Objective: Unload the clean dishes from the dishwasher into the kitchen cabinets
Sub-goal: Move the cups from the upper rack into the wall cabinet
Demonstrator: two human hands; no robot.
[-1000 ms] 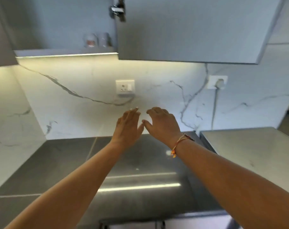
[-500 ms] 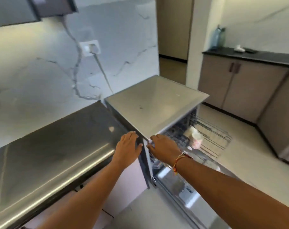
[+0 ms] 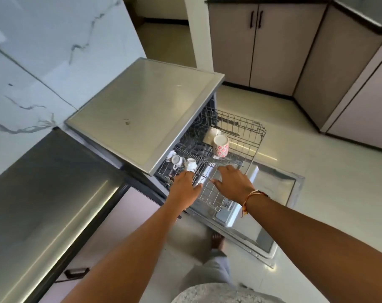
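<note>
Cups (image 3: 191, 164) stand at the near edge of the pulled-out rack (image 3: 261, 136); a flowered mug (image 3: 221, 146) sits mid-rack. Left grip (image 3: 184, 186), just beside the cups, and right grip (image 3: 233, 182), over the rack, are spread and empty. Likely step: pickup. Next: close fingers round one cup.

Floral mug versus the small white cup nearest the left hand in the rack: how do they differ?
The floral mug is bigger and covered in pink flowers; the white cup is smaller and plain. The floral mug stands mid-rack with its base up, beyond both hands; the white cup sits at the near-left side, right by the fingertips of the left hand. Both rest in the pulled-out rack.
</note>
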